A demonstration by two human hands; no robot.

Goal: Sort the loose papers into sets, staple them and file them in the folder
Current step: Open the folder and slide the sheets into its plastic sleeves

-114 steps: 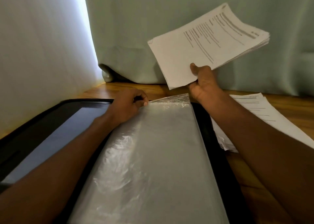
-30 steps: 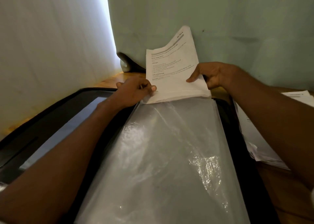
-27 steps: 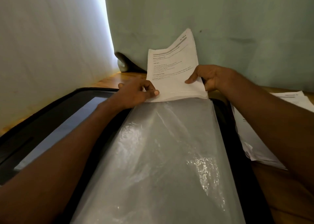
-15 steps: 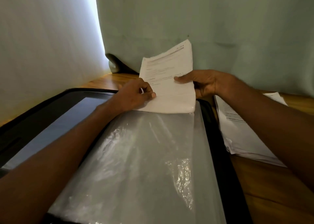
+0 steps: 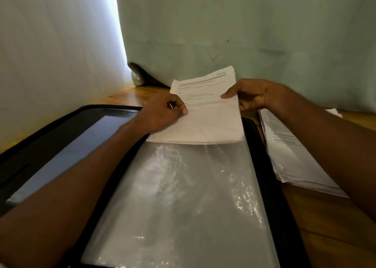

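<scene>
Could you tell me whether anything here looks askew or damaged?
The stack of loose papers on the wooden table, right of the black folder, is fanned unevenly, with curled corners at its near left edge. The paper set lies slightly skewed over the plastic sleeve. Nothing looks torn.

Clear plastic sleeve point(image 5: 183, 196): thin, glossy film, crinkled, with bright glints. Folder point(image 5: 270, 186): black, smooth border with a dull sheen; its inner left panel point(image 5: 67, 154) is slick and reflective. Paper set point(image 5: 209, 123): matt white printed sheets, slightly creased. Loose stack point(image 5: 293, 160): the same matt paper, edges ruffled. Counter point(image 5: 329, 227): polished, warm-toned wood. Curtain point(image 5: 223, 23): pale, matt cloth.
</scene>
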